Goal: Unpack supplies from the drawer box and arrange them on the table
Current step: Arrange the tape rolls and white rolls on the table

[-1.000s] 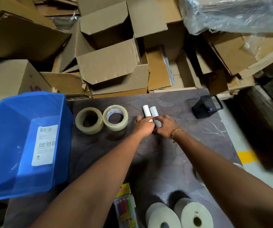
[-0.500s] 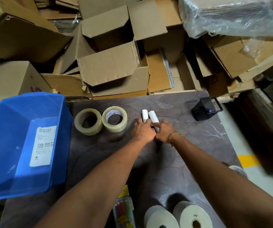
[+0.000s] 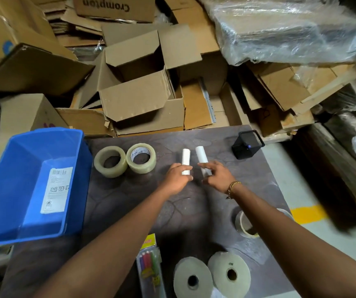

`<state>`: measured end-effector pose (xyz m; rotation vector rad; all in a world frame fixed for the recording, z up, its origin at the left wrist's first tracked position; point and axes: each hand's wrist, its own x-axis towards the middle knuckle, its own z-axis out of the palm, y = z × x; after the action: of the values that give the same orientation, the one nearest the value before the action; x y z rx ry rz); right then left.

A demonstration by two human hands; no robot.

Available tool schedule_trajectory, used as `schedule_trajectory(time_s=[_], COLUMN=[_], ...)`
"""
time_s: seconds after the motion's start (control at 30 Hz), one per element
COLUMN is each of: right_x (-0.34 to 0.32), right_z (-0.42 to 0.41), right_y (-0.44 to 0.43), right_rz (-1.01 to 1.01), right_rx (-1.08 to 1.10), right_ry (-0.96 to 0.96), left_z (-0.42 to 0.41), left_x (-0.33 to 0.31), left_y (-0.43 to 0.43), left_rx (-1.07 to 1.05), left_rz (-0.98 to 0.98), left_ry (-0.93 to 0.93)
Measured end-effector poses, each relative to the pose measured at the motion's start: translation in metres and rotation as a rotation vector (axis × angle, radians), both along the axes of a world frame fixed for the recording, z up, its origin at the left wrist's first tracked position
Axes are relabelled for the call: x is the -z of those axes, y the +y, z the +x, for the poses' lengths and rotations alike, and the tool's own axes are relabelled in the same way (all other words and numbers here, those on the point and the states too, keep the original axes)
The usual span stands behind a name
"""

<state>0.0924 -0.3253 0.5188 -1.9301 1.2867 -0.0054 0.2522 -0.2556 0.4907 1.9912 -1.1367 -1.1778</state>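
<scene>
Drawer box (image 3: 11, 179), blue, stands at the left edge of the table (image 3: 194, 211). Its visible interior shows only a stuck-on label (image 3: 58, 189), so unpacking appears all but finished. The far row holds a cloudy tape roll (image 3: 99, 168) touching a clear tape roll (image 3: 143, 169). Next come two small white rolls, parallel and slightly apart. The left hand (image 3: 176, 178) pinches the near end of the left white roll (image 3: 185, 157) between thumb and curled fingers. The right hand (image 3: 218, 176) loosely holds the near end of the right white roll (image 3: 201, 155), forefinger over it, thumb beside it. Aligning this pair seems the step in hand. Further right stands a black mesh holder (image 3: 248, 145). Nearer the person lie a marker pack (image 3: 150, 265), two large paper rolls (image 3: 192, 267) and, partly under the right forearm, another tape roll (image 3: 242, 222). Cardboard boxes (image 3: 138, 100) crowd the far edge, limiting room there.
</scene>
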Motion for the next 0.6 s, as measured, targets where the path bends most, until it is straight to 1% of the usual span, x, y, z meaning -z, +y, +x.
schedule_trajectory(time_s=[0.2,0.37,0.5,0.6], right_x=[-0.031,-0.045,-0.048,-0.041], right_z=[-0.06,-0.139,-0.207,-0.247], right_y=[0.019,0.042,0.063,0.082], right_rz=[-0.043,-0.059,0.005,0.043], right_rx=[-0.065,-0.103,-0.104,-0.057], right_ry=[-0.078,-0.122,-0.149,-0.172], left_z=[-0.06,-0.139,-0.215,-0.259], left_x=[-0.032,-0.056,-0.057,-0.046], left_y=[0.019,0.047,0.075,0.093], left_rx=[-0.12,-0.146,-0.16,-0.134], left_rz=[-0.109,-0.164,-0.154,-0.088], left_ry=[0.088,0.076,0.136,0.134])
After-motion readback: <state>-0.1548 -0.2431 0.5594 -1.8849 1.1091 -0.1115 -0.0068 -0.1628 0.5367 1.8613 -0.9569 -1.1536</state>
